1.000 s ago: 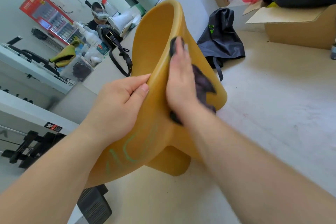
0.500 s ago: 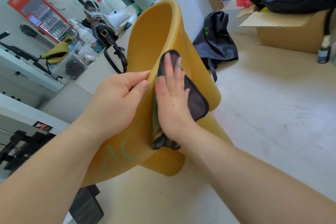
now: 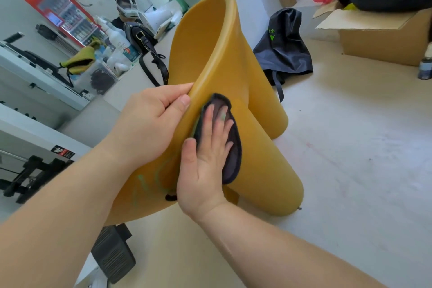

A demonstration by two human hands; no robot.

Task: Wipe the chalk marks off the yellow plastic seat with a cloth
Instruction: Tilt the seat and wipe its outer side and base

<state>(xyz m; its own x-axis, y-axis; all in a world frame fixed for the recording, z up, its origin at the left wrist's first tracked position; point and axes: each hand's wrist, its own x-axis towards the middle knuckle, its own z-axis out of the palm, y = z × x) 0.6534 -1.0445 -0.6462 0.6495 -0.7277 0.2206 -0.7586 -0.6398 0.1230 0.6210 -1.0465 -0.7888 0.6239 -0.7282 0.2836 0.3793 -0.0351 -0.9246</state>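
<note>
The yellow plastic seat (image 3: 210, 49) stands tilted on its side on a pale table. My left hand (image 3: 149, 124) grips its near rim, thumb on the outer face and fingers curled over the edge. My right hand (image 3: 208, 159) lies flat with fingers spread, pressing a dark cloth (image 3: 232, 154) against the seat's outer surface just right of the rim. Green chalk marks (image 3: 149, 184) show on the seat below my left wrist, left of the cloth. Part of the cloth is hidden under my palm.
A black bag (image 3: 284, 51) lies on the table behind the seat. A cardboard box (image 3: 383, 37) stands at the far right with a small dark bottle (image 3: 424, 68) beside it. A black shoulder bag (image 3: 145, 42) and spray bottles sit at the left. A person sits in the background.
My right hand has slid the cloth down the seat's outer face towards me, from near the upper curve to beside my left thumb. My left hand keeps its hold on the rim.
</note>
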